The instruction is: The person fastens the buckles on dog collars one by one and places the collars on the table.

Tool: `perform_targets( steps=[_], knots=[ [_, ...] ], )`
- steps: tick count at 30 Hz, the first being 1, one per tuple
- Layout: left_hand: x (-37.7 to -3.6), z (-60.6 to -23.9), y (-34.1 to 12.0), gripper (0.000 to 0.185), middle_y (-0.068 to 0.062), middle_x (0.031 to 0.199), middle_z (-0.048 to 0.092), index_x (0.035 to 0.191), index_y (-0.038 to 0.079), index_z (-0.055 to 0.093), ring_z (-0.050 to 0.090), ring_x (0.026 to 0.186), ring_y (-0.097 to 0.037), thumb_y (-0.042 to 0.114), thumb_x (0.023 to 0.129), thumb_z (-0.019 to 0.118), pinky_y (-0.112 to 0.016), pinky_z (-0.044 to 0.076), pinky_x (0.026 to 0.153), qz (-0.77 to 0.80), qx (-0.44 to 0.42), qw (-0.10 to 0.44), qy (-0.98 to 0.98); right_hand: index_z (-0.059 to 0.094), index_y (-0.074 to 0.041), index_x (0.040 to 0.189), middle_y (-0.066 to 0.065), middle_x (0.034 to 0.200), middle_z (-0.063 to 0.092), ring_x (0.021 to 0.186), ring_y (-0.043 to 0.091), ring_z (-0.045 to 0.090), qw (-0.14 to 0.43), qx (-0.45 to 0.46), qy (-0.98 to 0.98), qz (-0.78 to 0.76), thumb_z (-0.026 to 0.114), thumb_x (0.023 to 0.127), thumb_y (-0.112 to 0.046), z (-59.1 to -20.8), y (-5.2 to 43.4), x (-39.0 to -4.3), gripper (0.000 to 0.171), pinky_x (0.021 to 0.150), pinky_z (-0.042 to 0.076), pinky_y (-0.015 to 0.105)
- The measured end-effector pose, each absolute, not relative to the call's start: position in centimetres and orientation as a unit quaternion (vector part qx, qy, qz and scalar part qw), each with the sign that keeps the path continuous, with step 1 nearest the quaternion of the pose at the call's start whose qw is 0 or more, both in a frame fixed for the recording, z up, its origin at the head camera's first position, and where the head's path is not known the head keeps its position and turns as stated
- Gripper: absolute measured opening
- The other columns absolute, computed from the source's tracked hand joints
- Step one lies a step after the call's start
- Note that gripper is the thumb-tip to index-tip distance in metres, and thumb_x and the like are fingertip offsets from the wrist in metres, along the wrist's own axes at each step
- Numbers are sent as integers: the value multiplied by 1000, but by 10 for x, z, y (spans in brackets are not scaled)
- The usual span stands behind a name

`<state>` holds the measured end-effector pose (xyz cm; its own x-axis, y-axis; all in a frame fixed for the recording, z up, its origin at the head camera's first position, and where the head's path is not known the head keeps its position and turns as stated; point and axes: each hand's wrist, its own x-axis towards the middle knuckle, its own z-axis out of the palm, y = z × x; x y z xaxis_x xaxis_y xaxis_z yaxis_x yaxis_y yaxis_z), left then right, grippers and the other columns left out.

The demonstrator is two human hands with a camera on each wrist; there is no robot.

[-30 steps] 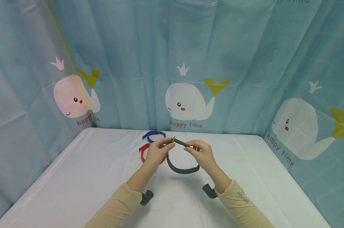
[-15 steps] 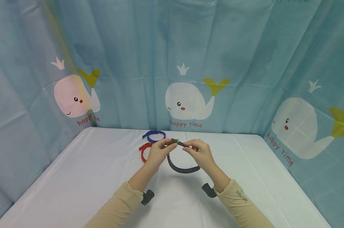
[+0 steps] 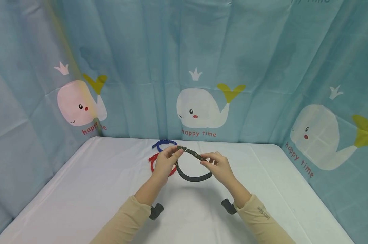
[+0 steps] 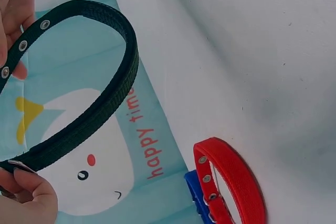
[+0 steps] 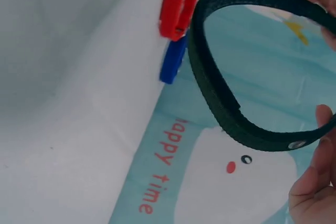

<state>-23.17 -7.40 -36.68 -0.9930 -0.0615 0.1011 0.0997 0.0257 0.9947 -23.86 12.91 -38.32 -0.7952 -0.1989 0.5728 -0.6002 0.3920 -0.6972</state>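
Note:
A dark green collar (image 3: 193, 178), bent into a loop, is held up over the white table by both hands. My left hand (image 3: 165, 163) pinches it beside the metal buckle (image 4: 22, 166). On the strap part with metal eyelets (image 4: 23, 45), my right hand (image 3: 219, 166) pinches with thumb and fingers. Between the hands the strap runs across, and the rest of the loop hangs below. Behind my left hand lie a red collar (image 4: 237, 174), partly hidden in the head view, and a blue collar (image 3: 167, 145) farther back.
The white table (image 3: 95, 189) reaches back to a blue curtain (image 3: 135, 67) printed with whales, which also stands at both sides. A dark wrist mount (image 3: 156, 211) juts inward from the left sleeve, another (image 3: 229, 206) from the right.
The hands have drawn slightly apart, the right one moving right and the left one a little left. More of the green strap and an eyelet now show between them.

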Motion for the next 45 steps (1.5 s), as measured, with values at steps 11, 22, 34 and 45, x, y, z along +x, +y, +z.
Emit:
perform_targets(
  steps=[11,22,34,45],
  knots=[
    [-232,-371,-66,30,-1,96,67,111,6,70,50,89,-20,28,90,70,-32,39,73,-692,-33,47,-720,74,2,97,10,86,71,74,15,51,222,264,-795,499,76,80,-1,-386,123,-239,17,64,41,25],
    [-231,-373,-65,31,-5,103,68,111,5,69,53,93,-22,27,91,70,-35,43,79,-693,-37,45,-718,74,2,96,8,83,69,74,14,50,218,269,-790,505,75,81,-2,-386,120,-238,15,65,41,25],
    [-229,-374,-65,32,-5,102,68,113,4,68,54,91,-23,28,92,68,-34,44,76,-683,-39,61,-726,74,2,99,9,87,70,75,14,49,194,242,-804,507,76,80,-1,-391,122,-240,19,66,40,25],
    [-231,-376,-66,34,-8,106,68,114,2,67,57,96,-24,27,92,69,-40,47,82,-693,-44,60,-717,74,3,99,9,85,71,75,12,49,200,254,-797,510,75,82,-3,-395,122,-241,19,66,42,25]
  ],
)
